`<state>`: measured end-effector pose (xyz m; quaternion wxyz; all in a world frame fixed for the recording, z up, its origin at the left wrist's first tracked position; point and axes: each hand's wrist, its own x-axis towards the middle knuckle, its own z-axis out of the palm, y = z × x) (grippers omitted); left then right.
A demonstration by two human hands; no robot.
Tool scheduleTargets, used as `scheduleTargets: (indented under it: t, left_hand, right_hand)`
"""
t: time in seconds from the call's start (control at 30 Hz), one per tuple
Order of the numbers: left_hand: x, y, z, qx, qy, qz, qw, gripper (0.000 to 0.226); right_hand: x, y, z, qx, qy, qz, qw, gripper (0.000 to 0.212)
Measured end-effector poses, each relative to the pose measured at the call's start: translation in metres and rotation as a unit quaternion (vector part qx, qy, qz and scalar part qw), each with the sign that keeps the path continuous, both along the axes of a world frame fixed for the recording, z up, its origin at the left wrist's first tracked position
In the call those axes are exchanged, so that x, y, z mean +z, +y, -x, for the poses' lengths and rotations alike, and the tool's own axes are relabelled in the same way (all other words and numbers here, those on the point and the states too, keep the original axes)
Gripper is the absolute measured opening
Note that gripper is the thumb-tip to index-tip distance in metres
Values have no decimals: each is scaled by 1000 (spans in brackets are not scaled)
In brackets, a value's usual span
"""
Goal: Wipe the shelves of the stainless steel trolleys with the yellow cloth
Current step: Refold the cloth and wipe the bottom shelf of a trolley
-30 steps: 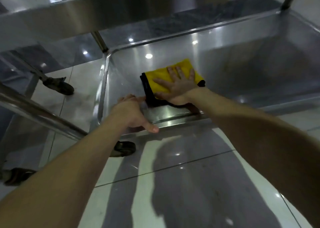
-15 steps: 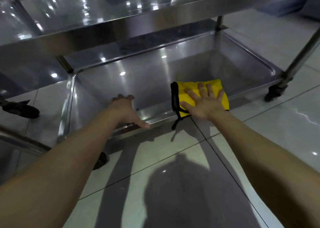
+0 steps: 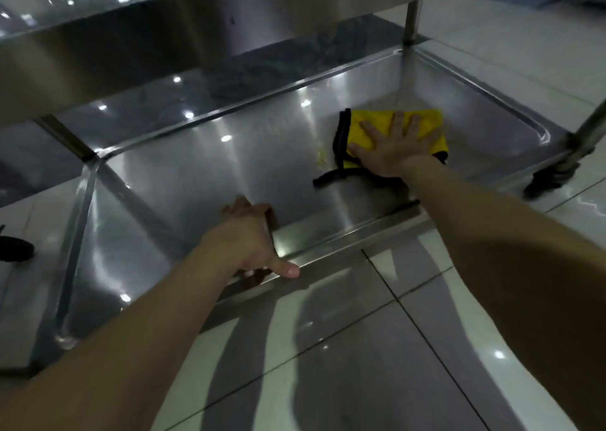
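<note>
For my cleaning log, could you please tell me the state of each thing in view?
Stainless steel bottom shelf: shiny, reflecting lights.
Yellow cloth with black edging: folded, flat on that shelf.
Right hand: fingers spread, pressing the cloth.
Left hand: gripping the shelf's front rim.

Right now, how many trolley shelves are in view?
2: the lower shelf, where the right hand presses the cloth flat, and the upper shelf above it. Any higher shelves would be out of frame.

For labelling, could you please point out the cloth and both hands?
cloth [image 3: 373, 116]: head view, bare yellow top edge.
right hand [image 3: 395, 155]: head view, its back.
left hand [image 3: 249, 237]: head view, its back, gripping the rim [image 3: 344, 243].
</note>
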<state>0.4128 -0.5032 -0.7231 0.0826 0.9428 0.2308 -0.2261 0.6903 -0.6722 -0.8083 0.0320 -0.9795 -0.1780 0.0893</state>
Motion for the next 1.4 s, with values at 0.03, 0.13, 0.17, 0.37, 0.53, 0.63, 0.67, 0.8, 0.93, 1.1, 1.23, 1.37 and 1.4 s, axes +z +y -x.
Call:
scheduleTargets:
  t: [0.03, 0.13, 0.17, 0.37, 0.53, 0.63, 0.67, 0.8, 0.93, 1.1, 1.23, 1.37, 1.4]
  left_hand:
    - [-2, 2, 2, 1, -7, 7, 1000, 125]
    - [-10, 4, 9, -4, -30, 10, 999, 132]
    - [-11, 5, 10, 0, -35, 11, 999, 134]
    - [-12, 5, 11, 25, -59, 55, 996, 134]
    - [-14, 3, 13, 47, -69, 77, 994, 129]
    - [-13, 0, 10, 58, -67, 56, 994, 137]
    - [-12, -1, 10, 58, -62, 52, 995, 139]
    - [-4, -7, 9, 43, -50, 41, 997, 132]
    - [3, -13, 9, -3, -35, 43, 998, 121]
    - [4, -15, 12, 14, -18, 55, 998, 135]
    - [0, -12, 12, 10, -18, 50, 999, 134]
    - [-3, -10, 4, -2, -10, 51, 999, 120]
    - [-3, -11, 3, -12, -5, 45, 999, 115]
  right_hand:
    - [2, 16, -8, 7, -5, -4, 1000, 91]
    - [10, 68, -18, 43, -5, 4, 999, 88]
    - [12, 89, -14, 68, -1, 9, 998, 86]
    - [15, 125, 45, 179, 5, -6, 984, 79]
    - [14, 61, 109, 197, 16, 24, 980, 76]
    - [10, 11, 154, 207, 6, 12, 978, 74]
    - [10, -4, 168, 207, 5, 8, 978, 72]
    - [19, -19, 190, 189, 26, 19, 981, 66]
    - [28, -7, 192, 163, 48, 38, 985, 65]
    - [38, -7, 197, 160, 68, 87, 981, 66]
    - [45, -2, 194, 153, 92, 88, 980, 65]
    - [26, -5, 195, 161, 58, 17, 985, 64]
    - [20, -6, 195, 165, 42, 2, 985, 64]
